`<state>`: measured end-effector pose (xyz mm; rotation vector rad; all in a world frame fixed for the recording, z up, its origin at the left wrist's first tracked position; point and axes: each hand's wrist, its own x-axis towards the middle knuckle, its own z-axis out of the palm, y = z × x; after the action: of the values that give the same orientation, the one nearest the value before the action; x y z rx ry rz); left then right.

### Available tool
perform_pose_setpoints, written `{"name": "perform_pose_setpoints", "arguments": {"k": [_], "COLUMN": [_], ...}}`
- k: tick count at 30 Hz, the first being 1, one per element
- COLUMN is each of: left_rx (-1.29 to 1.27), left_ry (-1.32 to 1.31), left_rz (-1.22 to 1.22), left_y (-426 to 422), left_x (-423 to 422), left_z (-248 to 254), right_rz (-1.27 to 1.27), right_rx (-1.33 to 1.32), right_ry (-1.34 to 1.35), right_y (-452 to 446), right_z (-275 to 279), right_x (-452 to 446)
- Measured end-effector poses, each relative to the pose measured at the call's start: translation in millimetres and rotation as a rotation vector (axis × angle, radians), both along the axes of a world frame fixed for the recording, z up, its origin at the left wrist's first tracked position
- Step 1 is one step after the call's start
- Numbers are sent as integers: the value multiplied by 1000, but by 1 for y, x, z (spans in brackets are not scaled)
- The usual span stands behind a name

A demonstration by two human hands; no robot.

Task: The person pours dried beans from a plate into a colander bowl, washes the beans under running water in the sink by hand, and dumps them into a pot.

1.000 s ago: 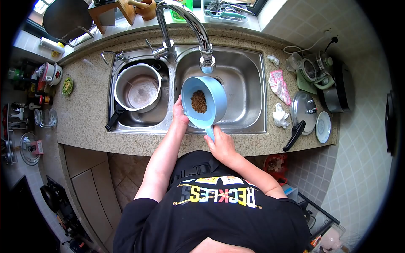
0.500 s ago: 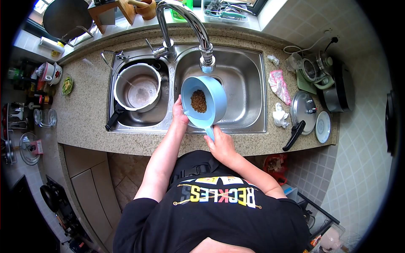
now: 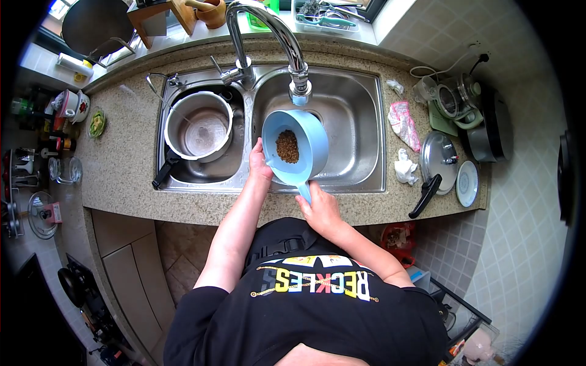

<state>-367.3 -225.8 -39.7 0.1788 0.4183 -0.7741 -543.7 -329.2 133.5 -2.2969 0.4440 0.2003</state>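
A light blue long-handled plastic scoop (image 3: 317,143) is tilted to the left over the front of the right sink basin (image 3: 357,128). Brown grains or seeds (image 3: 287,147), too small to name exactly, lie in a heap inside it. My right hand (image 3: 321,210) is wrapped round its handle. At the rim's left side, my left hand (image 3: 260,161) grips the scoop, its fingers partly hidden. In the left basin stands a silver pressure cooker pot (image 3: 229,131) with a black handle, tilted somewhat. Above the scoop hangs the chrome faucet (image 3: 300,85).
Right of the sink lie a pink-and-white cloth (image 3: 403,125), crumpled white tissue (image 3: 405,166), a pressure cooker lid (image 3: 438,161) and a small white dish (image 3: 467,184). A small bowl with green contents (image 3: 97,124) sits on the left counter. A wooden mortar (image 3: 211,13) stands on the sill.
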Motion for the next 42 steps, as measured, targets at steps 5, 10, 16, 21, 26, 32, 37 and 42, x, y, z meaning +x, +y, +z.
{"name": "perform_pose_setpoints", "arguments": {"k": [5,10,16,21,26,32,37,42], "left_rx": [-66,2,146,131,-75,-322,-282,-116], "left_ry": [0,1,36,34,-19,-29,-20,-16], "left_rz": [0,20,52,56,19,-27,-40,-30], "left_y": [1,0,-3,-3,0,2,-1,-4], "left_x": [-1,0,-2,-1,0,1,0,0], "left_z": [4,4,13,14,9,-2,1,6], "right_rz": [-1,-5,-6,-9,-10,-7,-1,1], "right_rx": [1,-8,-13,-6,-3,-7,-39,-29], "right_ry": [-2,-3,9,-7,-3,-16,-59,-15], "right_y": [0,-1,-1,-2,-2,-1,0,0], "right_z": [0,-2,-1,0,2,1,-1,2], "right_x": [0,1,2,2,2,2,1,2]}}
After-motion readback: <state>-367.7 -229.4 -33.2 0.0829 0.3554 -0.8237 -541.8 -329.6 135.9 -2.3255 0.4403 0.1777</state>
